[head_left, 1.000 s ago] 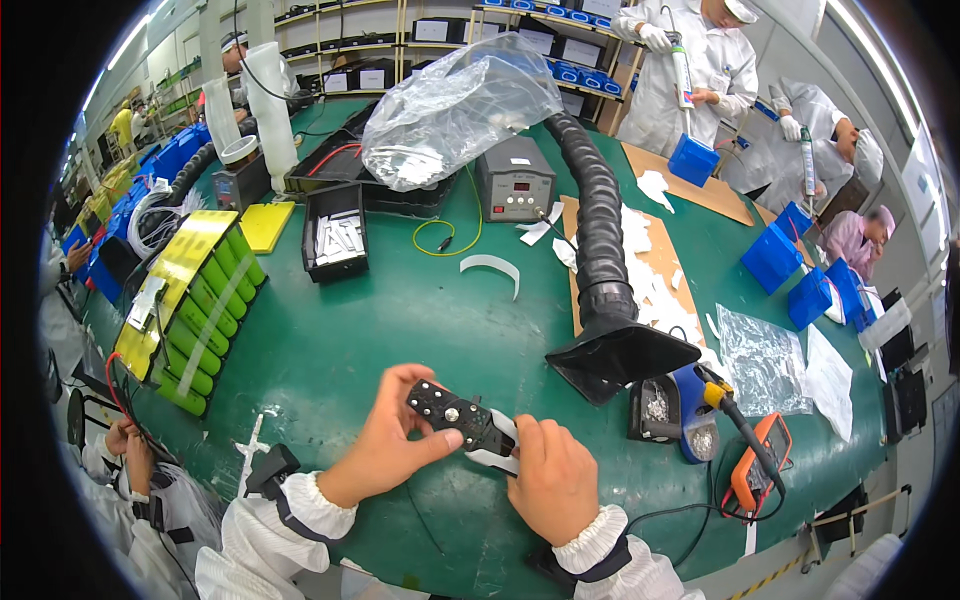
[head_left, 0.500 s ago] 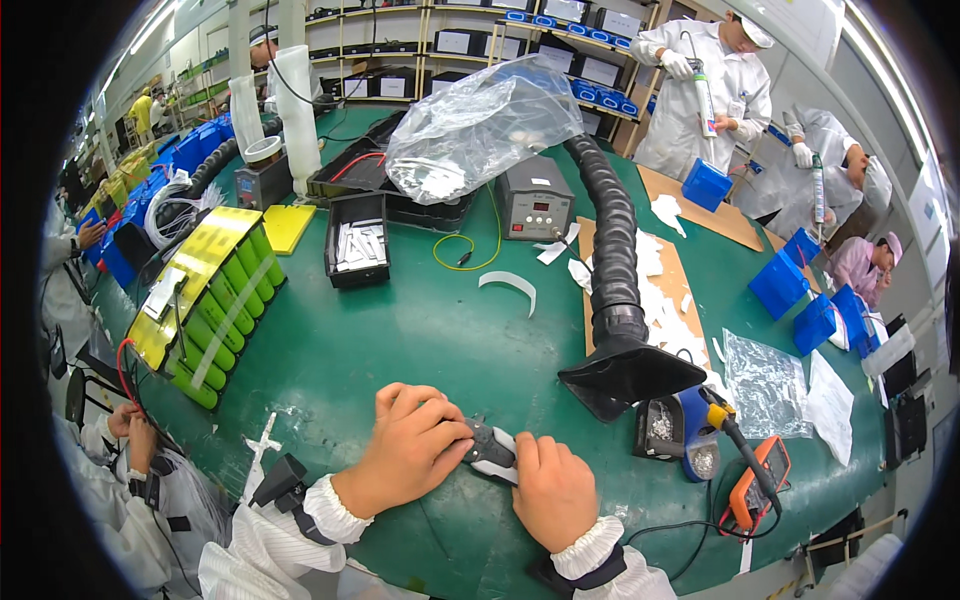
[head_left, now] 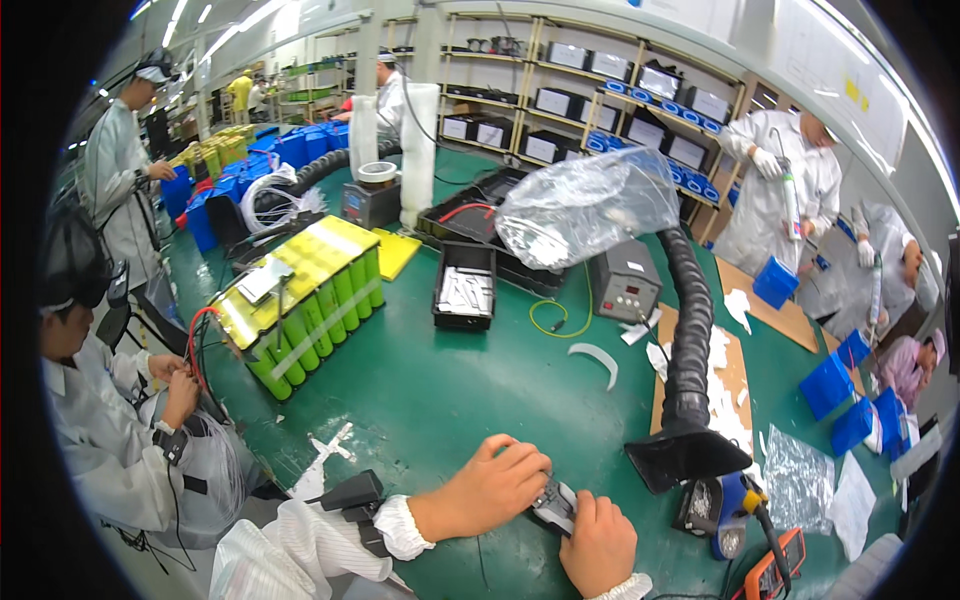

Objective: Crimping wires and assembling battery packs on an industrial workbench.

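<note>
Both my hands meet over the near part of the green table point(head_left: 430, 400). My left hand point(head_left: 485, 492) closes its fingers around one end of a grey and black hand tool point(head_left: 553, 506). My right hand point(head_left: 600, 548) grips the tool's other end. The fingers cover much of it, so its exact kind cannot be made out. Left of my hands stands a battery pack point(head_left: 335, 305) of green cells with a yellow top and clear tape. Between the pack and my left arm lies a cross of white strips point(head_left: 322, 460).
A black fume hose point(head_left: 690, 360) with a wide nozzle rises at right, near a soldering iron point(head_left: 765, 515) and an orange meter point(head_left: 778, 568). Behind stand a black bin of white strips point(head_left: 466, 290), a plastic bag point(head_left: 590, 205) and a soldering station point(head_left: 626, 280). A seated co-worker point(head_left: 110, 420) handles wires at left.
My view has turned left, so the table and its things appear farther right and more of the seated co-worker shows. Both hands still hold the hand tool.
</note>
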